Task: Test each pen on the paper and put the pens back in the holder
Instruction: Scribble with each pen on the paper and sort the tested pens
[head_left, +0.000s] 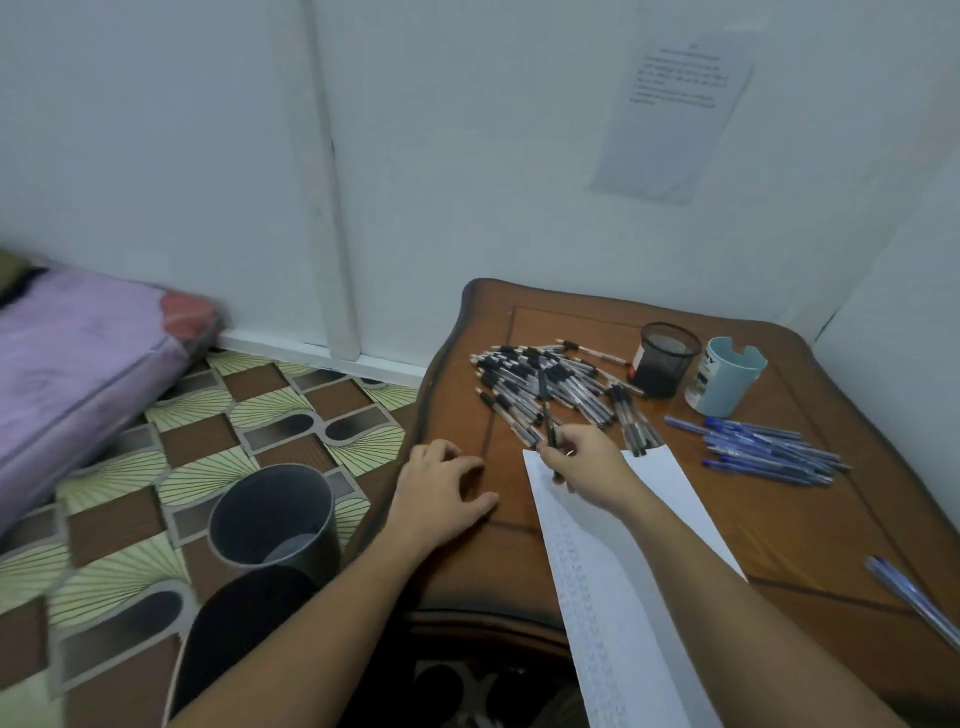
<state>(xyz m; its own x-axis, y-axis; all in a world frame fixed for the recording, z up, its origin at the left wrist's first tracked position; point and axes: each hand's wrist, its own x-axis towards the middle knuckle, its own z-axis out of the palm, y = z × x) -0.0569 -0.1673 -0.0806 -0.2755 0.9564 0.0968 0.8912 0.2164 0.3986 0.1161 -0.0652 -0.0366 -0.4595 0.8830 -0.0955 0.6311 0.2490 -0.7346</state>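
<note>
Tabletop (779, 519), mesh holder (665, 366) beside mug (722, 376), pen (548, 426) gripped

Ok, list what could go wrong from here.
The paper hangs over the near edge of the table and the left hand rests beside it, not on it, so it may slide under the pen the right hand holds. The loose blue pen near the right edge could roll off. The black pile lies close; tested pens might mix in.

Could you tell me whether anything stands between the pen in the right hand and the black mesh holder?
Only loose black pens lying flat on the table between the right hand, which grips the pen, and the mesh holder. Its open mouth looks clear, so a lifted path seems unobstructed.
</note>
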